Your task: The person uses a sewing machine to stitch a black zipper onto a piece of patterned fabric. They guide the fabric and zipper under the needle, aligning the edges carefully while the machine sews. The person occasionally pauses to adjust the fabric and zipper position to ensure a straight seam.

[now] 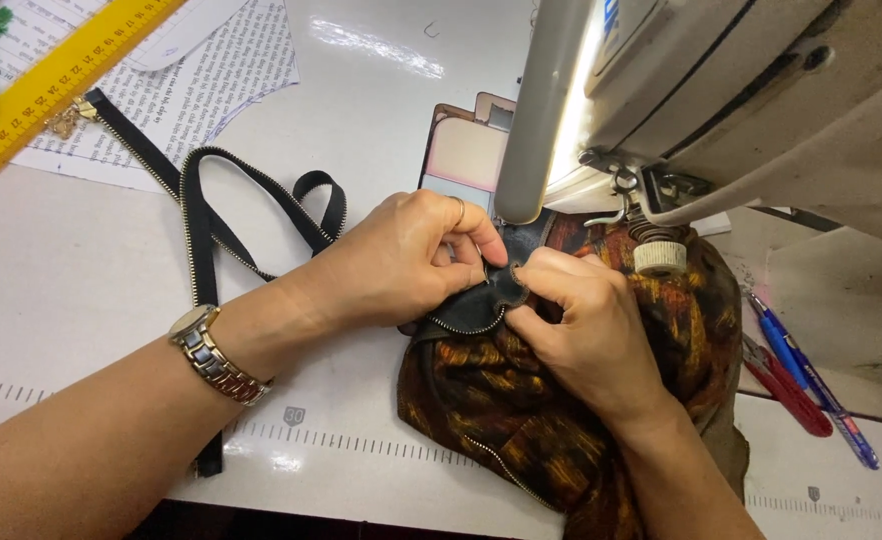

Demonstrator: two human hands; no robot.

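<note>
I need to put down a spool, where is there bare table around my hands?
Bare table lies left of the black zipper tape, below the paper pattern. Another patch sits between pattern and sewing machine. Crowded: both hands on the patterned fabric, pens and snips at right.

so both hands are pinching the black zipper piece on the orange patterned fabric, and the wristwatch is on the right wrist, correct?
Not quite: the head view shows the wristwatch on the left wrist. The rest holds: the left hand and right hand both pinch the black zipper piece on the orange patterned fabric.
</note>
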